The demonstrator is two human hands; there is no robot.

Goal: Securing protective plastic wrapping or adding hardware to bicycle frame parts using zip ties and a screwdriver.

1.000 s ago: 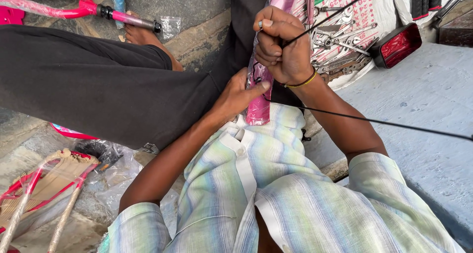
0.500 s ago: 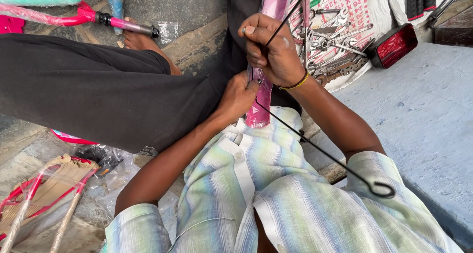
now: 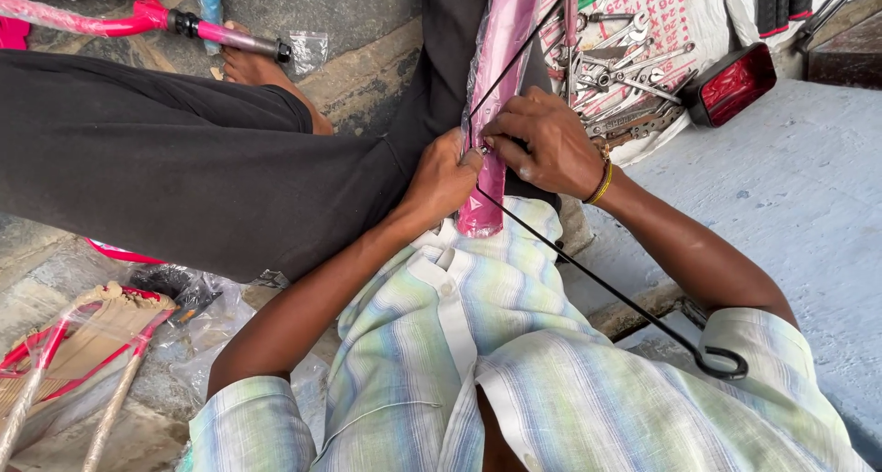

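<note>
Both hands meet at the pink plastic-wrapped tube (image 3: 496,105) held between the knees: left hand (image 3: 441,180) grips it, right hand (image 3: 542,141) now lower, pinching the black cable (image 3: 588,275), whose hooked end has dropped onto the striped shirt (image 3: 459,343)

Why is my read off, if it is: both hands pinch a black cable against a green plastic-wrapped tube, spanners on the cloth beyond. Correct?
One thing is wrong: the plastic-wrapped tube is pink, not green, as the head view shows. The rest holds: the left hand and right hand meet on the black cable at the tube, and spanners lie on the cloth beyond.
</note>
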